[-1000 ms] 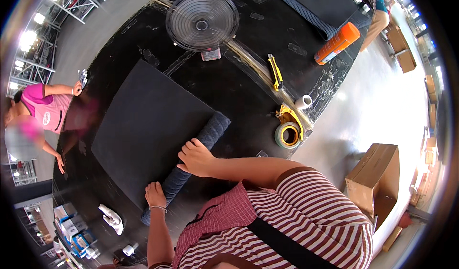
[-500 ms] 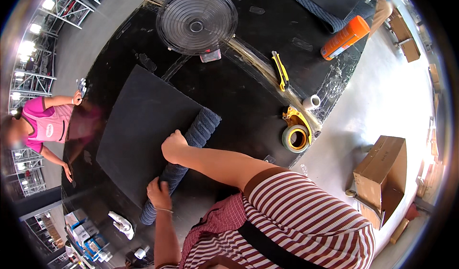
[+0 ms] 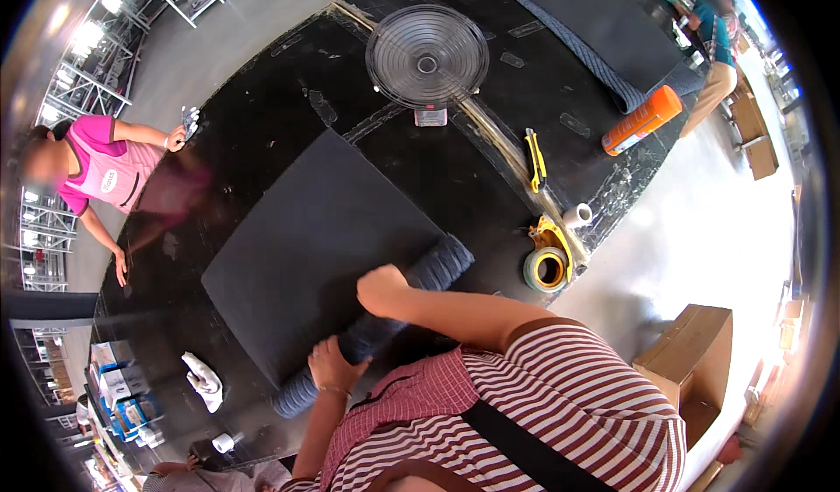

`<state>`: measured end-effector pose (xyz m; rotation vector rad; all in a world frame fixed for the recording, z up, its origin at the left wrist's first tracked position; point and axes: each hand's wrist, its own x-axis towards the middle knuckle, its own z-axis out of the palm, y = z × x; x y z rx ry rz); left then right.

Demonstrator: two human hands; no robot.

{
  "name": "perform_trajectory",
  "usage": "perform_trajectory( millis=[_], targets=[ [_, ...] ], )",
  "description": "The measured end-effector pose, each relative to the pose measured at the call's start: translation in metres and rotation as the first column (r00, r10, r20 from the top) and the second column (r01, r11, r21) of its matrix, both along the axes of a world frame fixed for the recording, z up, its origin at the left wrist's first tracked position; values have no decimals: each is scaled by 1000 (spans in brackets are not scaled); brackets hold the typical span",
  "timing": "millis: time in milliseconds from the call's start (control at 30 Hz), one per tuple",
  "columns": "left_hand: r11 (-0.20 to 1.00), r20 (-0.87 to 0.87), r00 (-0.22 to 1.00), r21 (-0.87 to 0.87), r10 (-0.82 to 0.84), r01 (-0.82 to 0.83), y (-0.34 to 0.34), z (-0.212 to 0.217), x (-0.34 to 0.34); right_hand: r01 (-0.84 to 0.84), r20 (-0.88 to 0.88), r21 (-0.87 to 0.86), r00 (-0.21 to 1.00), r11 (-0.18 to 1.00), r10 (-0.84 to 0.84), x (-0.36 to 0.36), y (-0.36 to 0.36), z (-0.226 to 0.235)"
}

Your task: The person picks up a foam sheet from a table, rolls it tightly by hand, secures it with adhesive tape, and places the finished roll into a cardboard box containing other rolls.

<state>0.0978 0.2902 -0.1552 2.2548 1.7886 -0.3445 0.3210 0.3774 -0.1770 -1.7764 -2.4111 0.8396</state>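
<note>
A dark mat (image 3: 306,247) lies on the black table, its near edge wound into a ribbed blue-black roll (image 3: 444,263). My right hand (image 3: 382,291) is closed in a fist over the middle of this roll, its fingertips hidden. Farther left along the roll, my left hand (image 3: 337,367) curls its fingers over it with the thumb apart. The roll's left end (image 3: 297,394) sticks out past that hand. Beyond the roll, the flat part of the mat spreads away from me.
A round wire fan guard (image 3: 427,63), a yellow cutter (image 3: 535,161), a tape dispenser (image 3: 549,269), a white tube (image 3: 577,216) and an orange spray can (image 3: 641,121) lie right. A white cloth (image 3: 203,382) is left. A co-worker in pink (image 3: 109,164) touches the far-left edge; cardboard box (image 3: 687,361) at right.
The whole scene has turned and shifted in the view, with the table items now farther right. Both hands stay on the roll; my left hand's fingers now reach more over its far side.
</note>
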Motion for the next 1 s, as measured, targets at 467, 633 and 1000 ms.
perform_trajectory(
  millis=[467, 633, 1000],
  targets=[
    [923, 444, 880, -384, 169, 16, 36, -7, -53, 179, -400, 589, 912, 788, 92, 19, -100, 22],
    [956, 467, 877, -293, 113, 33, 59, -8, -71, 70, -197, 405, 980, 912, 12, -2, -50, 6],
    [994, 61, 995, 78, -81, 76, 33, 5, -4, 65, -167, 148, 985, 987, -40, -27, 6, -5]
  ],
)
